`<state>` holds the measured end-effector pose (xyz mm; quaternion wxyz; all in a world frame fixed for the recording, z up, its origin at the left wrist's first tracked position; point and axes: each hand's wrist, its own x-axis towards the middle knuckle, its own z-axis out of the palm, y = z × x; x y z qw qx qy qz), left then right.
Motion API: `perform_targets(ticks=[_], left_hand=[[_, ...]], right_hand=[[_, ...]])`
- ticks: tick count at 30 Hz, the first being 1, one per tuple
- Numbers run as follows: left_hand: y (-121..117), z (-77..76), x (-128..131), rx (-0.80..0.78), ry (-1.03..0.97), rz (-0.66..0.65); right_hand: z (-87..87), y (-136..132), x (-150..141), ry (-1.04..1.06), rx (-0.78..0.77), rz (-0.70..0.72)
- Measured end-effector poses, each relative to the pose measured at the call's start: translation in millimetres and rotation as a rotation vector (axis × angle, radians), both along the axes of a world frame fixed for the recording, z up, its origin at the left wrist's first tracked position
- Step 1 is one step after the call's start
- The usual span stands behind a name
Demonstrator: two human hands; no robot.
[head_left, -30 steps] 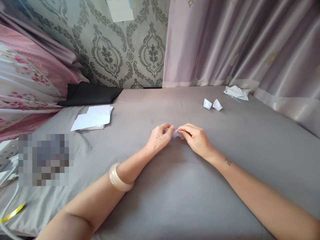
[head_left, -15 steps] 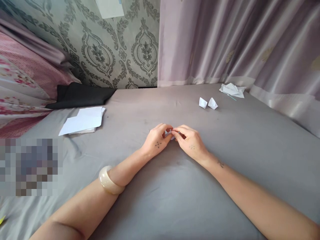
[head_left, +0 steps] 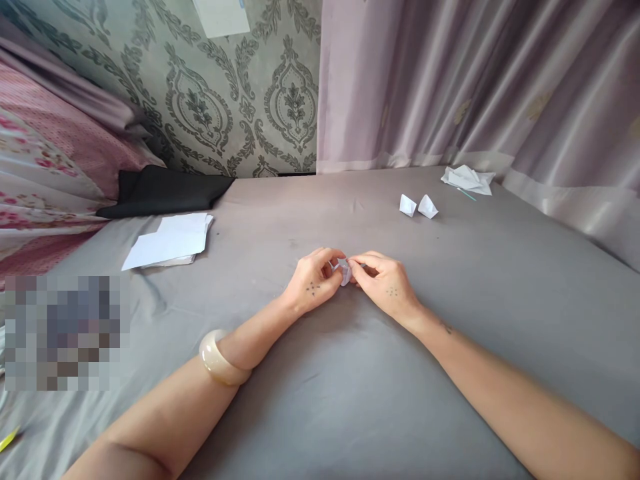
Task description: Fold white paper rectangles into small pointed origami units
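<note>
A small folded white paper [head_left: 345, 273] is pinched between my two hands, over the middle of the grey sheet [head_left: 340, 373]. My left hand [head_left: 315, 280] grips its left side with thumb and fingers, a pale bangle [head_left: 220, 360] on that forearm. On the paper's right edge, my right hand [head_left: 384, 283] closes thumb and forefinger. Part of the paper is hidden behind the fingers. Beyond my right hand stand two folded white paper shapes [head_left: 408, 205], side by side.
A stack of white paper sheets [head_left: 167, 241] lies at the left, with a black cloth [head_left: 170, 191] behind it. At the back right is a pile of folded paper [head_left: 467, 179] beside a thin light-blue stick [head_left: 467, 194]. Curtains [head_left: 400, 87] hang along the back.
My hands came together, then parted slightly, and more of the folded paper now shows between them. The view has shifted a little, so the surroundings sit further left.
</note>
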<state>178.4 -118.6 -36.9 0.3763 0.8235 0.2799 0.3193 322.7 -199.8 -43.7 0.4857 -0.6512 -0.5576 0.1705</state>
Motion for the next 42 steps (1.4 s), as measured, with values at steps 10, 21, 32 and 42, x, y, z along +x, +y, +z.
perform_targets(ticks=[10,21,32,42], left_hand=[[0.8,-0.2,-3.9,-0.064,0.051,0.088],[3.7,2.2,-7.4,-0.008,0.213,0.040],[13.0,8.2,-14.3,0.043,0.331,-0.138],[32.0,2.9,-19.2,-0.072,0.281,-0.259]], right_hand=[[-3.9,-3.8,10.9,0.004,-0.050,0.041],[1.9,-12.6,5.5,-0.567,-0.025,0.189],[5.8,-15.7,2.5,-0.764,-0.112,0.160],[5.8,-9.3,9.5,-0.430,-0.188,0.158]])
